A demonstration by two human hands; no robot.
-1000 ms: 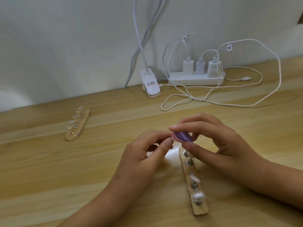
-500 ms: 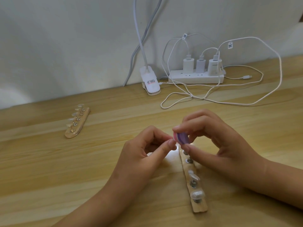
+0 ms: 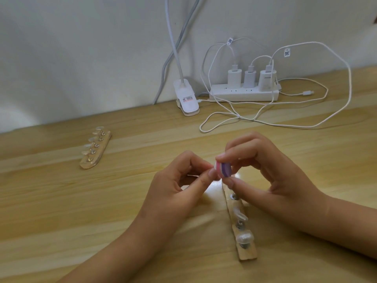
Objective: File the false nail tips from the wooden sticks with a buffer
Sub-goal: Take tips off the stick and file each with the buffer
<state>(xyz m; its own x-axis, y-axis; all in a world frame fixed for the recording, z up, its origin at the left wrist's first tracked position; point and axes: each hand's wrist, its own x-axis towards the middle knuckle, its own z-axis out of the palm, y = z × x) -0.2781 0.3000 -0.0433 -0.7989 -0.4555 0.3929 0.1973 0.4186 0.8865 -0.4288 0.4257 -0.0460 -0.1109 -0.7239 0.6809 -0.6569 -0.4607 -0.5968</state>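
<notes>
Main worry on this worktop (image 3: 61, 211): both hands are working right above the near wooden stick (image 3: 245, 252), so a dropped wrist could knock it and the nail tips (image 3: 244, 237) on its pegs. The right hand (image 3: 271, 176) pinches the pink-and-purple buffer (image 3: 223, 169). The left hand (image 3: 177, 184) pinches whatever it rubs on, presumably one tip, and a hard stroke could flick that away. Can't actually see it, fingers cover it, same for the stick's far end. The second stick (image 3: 95, 150) lies well off left.
</notes>
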